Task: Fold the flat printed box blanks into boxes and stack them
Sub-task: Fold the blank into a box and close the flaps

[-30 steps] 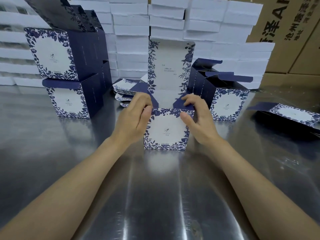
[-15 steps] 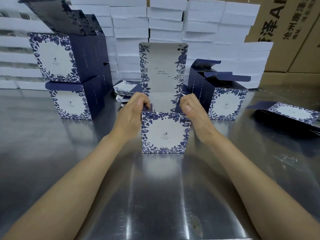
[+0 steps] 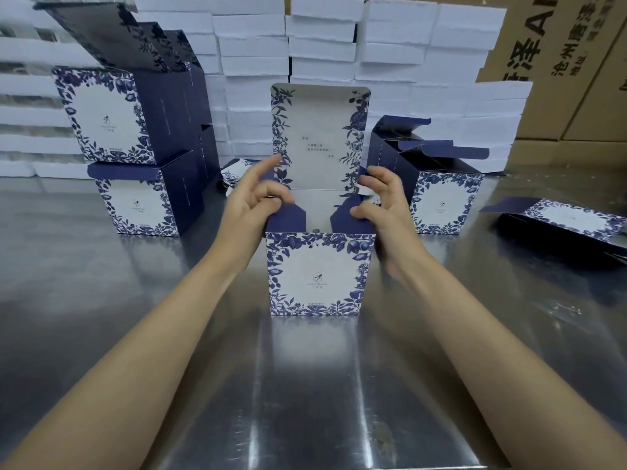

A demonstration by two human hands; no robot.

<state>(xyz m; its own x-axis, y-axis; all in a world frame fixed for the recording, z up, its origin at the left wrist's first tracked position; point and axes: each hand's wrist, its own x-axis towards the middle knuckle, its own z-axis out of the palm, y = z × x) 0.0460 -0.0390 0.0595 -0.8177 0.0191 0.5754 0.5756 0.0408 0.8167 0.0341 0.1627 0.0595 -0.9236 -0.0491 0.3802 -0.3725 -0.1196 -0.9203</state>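
A blue-and-white floral box (image 3: pixel 319 273) stands upright on the steel table (image 3: pixel 305 385) in front of me. Its printed lid (image 3: pixel 320 137) sticks straight up at the back. My left hand (image 3: pixel 258 201) pinches the navy left side flap (image 3: pixel 287 217), with the forefinger stretched upward. My right hand (image 3: pixel 383 205) pinches the navy right side flap (image 3: pixel 344 217) with thumb and curled fingers. Both flaps lean inward over the box's mouth. Folded boxes are stacked two high at the left (image 3: pixel 112 117), with open lids.
More folded boxes (image 3: pixel 444 201) stand to the right of my hands. A partly flat blank (image 3: pixel 570 222) lies at the far right, and a pile of flat blanks (image 3: pixel 237 174) lies behind my left hand. White foam boxes (image 3: pixel 322 45) and brown cartons (image 3: pixel 559 62) line the back.
The box has come nearer to me. My hands have moved from its sides up to the top, and the two navy side flaps now lean inward.
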